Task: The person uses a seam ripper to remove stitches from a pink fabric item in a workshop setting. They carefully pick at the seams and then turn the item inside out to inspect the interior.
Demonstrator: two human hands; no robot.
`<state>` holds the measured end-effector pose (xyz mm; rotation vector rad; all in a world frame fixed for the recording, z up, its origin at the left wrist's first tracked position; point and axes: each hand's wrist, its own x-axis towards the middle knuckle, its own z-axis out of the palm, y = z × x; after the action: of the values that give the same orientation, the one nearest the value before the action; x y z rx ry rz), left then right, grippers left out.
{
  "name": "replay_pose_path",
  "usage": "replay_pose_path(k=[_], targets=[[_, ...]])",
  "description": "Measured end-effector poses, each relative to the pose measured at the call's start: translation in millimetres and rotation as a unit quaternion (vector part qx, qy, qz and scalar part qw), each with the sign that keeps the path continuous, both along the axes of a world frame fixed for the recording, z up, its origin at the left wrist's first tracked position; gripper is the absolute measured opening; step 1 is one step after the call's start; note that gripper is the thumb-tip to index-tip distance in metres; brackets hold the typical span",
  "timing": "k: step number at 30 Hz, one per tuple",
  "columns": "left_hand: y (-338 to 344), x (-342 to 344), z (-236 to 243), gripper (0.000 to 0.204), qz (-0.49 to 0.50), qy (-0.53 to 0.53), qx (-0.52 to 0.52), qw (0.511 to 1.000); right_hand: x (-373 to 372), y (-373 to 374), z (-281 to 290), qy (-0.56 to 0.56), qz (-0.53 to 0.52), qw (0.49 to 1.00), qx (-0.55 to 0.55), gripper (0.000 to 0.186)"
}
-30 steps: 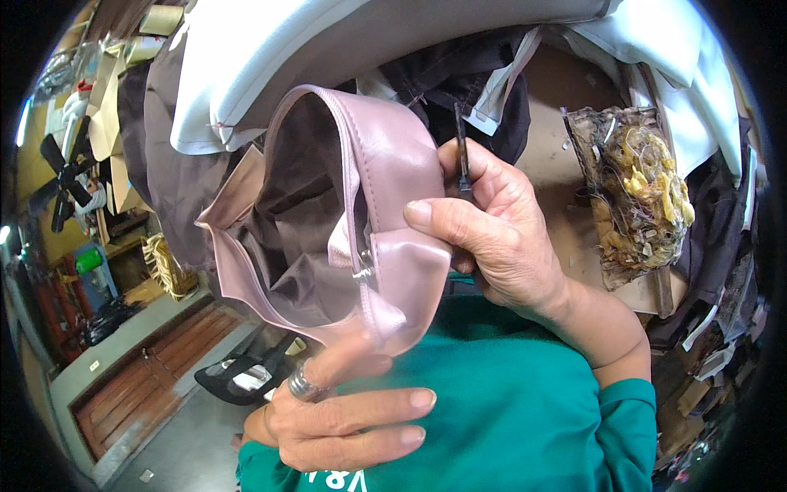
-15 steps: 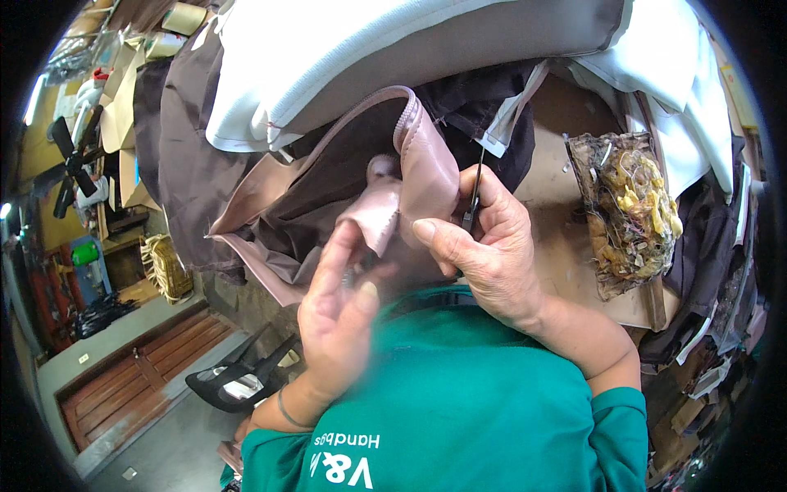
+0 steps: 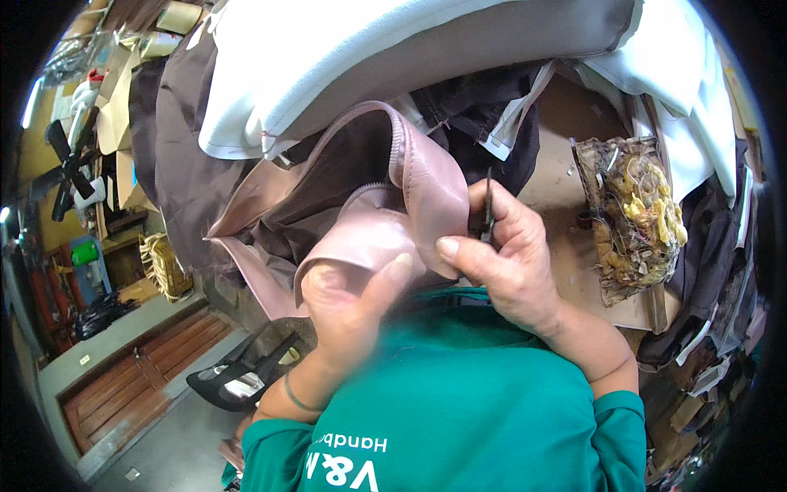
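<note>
A black fan (image 3: 67,172) stands at the far left of the room I am in, above a small green object (image 3: 84,252) and beside a gold, woven-looking item (image 3: 164,266), with a pair of brown wooden doors (image 3: 147,377) below. Farther in, a black object with straps (image 3: 238,381) sits beyond the worker's left arm, and dark brown cloth (image 3: 184,156) hangs above it. At the center, in front of the worker's green shirt (image 3: 475,394), is a pink bag (image 3: 422,176), its dark lining showing and zipper teeth running along two curved edges. The left hand (image 3: 348,303), a thin band on its wrist, grips a folded pink flap, thumb on top and fingers mostly hidden beneath. White panels (image 3: 410,57) arch over the bag. Just to the right, the right hand (image 3: 512,266) pinches the edge of the pink band under its thumb, and a slim dark tool (image 3: 489,205) rises from among its fingers; its full shape cannot be made out. Past that hand, on a tan counter (image 3: 566,201), lies a tattered brown block (image 3: 631,217) matted with yellow clumps and threads, near white material (image 3: 684,78) and dark fabric (image 3: 709,271) draped along the far right
</note>
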<state>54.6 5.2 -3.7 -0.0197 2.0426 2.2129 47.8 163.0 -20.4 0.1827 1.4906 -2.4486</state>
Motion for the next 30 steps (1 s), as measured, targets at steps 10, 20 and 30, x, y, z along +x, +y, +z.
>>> replay_pose_path(k=[10, 20, 30], targets=[[14.6, 1.0, -3.1, 0.013, -0.045, -0.139, 0.025, 0.989, -3.3, 19.8, -15.6, -0.095, 0.019, 0.993, -0.069, 0.017], [17.9, 0.7, -6.1, 0.014, -0.058, -0.118, 0.083, 0.988, -3.7, 27.3, -10.3, -0.102, 0.044, 0.988, -0.110, 0.016], [13.3, 1.6, -13.9, 0.011, -0.063, 0.008, -0.042, 0.997, -3.1, 21.8, -13.6, -0.104, 0.038, 0.994, -0.018, 0.018]])
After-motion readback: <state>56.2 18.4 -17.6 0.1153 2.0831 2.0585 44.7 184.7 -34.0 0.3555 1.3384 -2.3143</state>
